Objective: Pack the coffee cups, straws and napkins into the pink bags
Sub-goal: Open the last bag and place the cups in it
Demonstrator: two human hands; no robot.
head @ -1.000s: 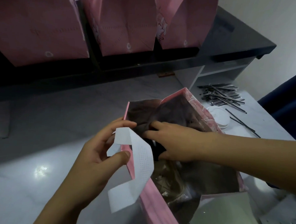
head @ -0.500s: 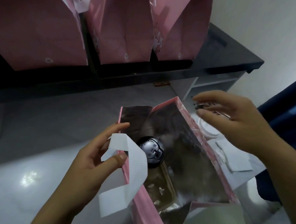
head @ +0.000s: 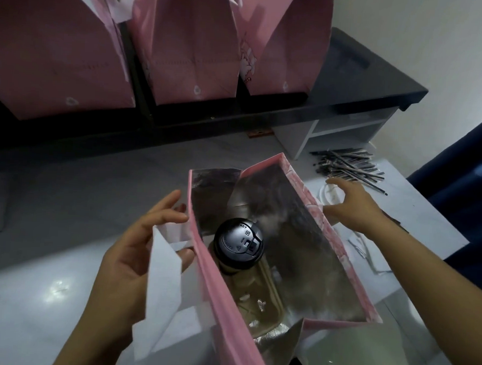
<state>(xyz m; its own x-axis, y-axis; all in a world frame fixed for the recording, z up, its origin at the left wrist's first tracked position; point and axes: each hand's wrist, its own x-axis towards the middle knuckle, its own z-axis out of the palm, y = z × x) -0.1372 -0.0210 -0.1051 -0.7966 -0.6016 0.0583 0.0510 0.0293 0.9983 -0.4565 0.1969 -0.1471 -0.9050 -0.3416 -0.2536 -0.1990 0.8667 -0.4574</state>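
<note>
An open pink bag [head: 214,289] with a silver lining stands on the table in front of me. Inside it a coffee cup with a black lid [head: 238,240] sits in a brown cup carrier [head: 264,303]. My left hand [head: 135,257] holds the bag's left wall by its white handle [head: 163,287], thumb against the rim. My right hand [head: 350,207] is outside the bag on the right, fingers spread and empty, over a white round lid or napkin [head: 328,194]. A pile of black wrapped straws [head: 346,167] lies beyond it.
Three filled pink bags [head: 186,40] stand on a dark raised shelf [head: 365,77] at the back. White paper napkins [head: 370,253] lie right of the open bag. A white shelf unit [head: 343,129] sits under the dark ledge. A dark blue cloth [head: 464,166] hangs at far right.
My right hand left the cup inside the bag, came out and moved right toward the straws and white lid. The cup's black lid is now exposed. My left hand stayed on the handle.
</note>
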